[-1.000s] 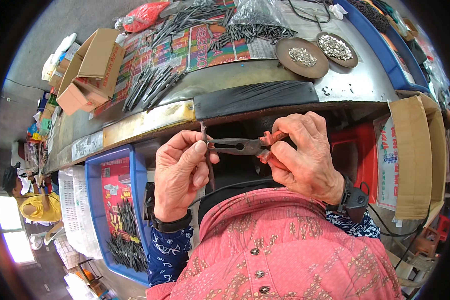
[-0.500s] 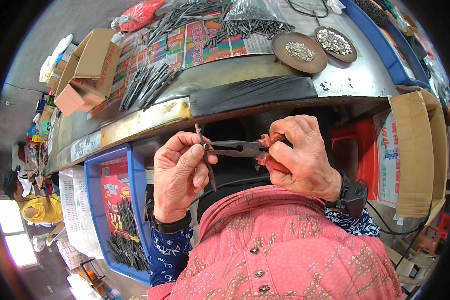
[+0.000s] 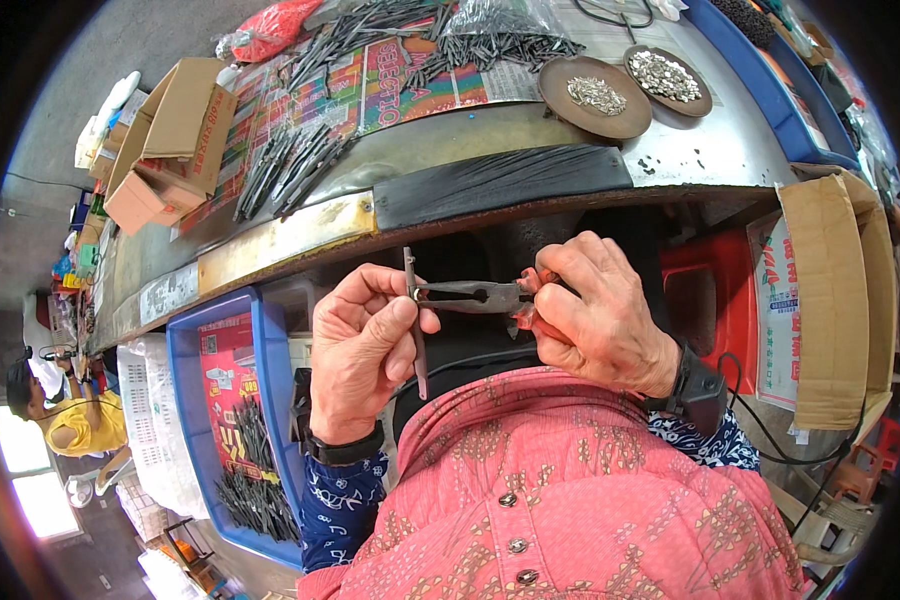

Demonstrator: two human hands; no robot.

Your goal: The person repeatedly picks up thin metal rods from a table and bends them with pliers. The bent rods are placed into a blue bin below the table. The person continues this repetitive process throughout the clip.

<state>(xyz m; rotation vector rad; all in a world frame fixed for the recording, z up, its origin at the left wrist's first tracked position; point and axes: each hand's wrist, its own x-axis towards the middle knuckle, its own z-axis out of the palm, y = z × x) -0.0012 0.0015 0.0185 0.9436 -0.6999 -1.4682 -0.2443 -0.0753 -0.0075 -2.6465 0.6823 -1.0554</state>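
Observation:
My left hand (image 3: 355, 345) pinches a thin, dark, flat strip (image 3: 419, 365) between thumb and fingers, holding it nearly upright in front of my body. A tiny metal piece shows on the strip beside my thumb. Closed around red-orange handles, my right hand (image 3: 610, 325) grips a pair of pliers (image 3: 488, 298). The plier jaws point left and meet the strip at the metal piece; whether they clamp it is too small to tell. On the bench beyond, one brown dish (image 3: 620, 127) holds small shiny metal pieces, and a second brown dish (image 3: 698, 107) holds paler silvery ones.
The metal bench (image 3: 410, 165) has a dark pad (image 3: 500, 185) along its near edge. Piles of dark strips (image 3: 295, 165) lie on it, near a cardboard box (image 3: 175, 140). A blue tray (image 3: 275, 400) of strips stands lower left; another cardboard box (image 3: 835, 300) is right. A person in yellow (image 3: 88, 425) is far left.
The strip has turned more upright in my left hand. My right hand and the pliers have shifted only slightly, with the jaws still at the strip.

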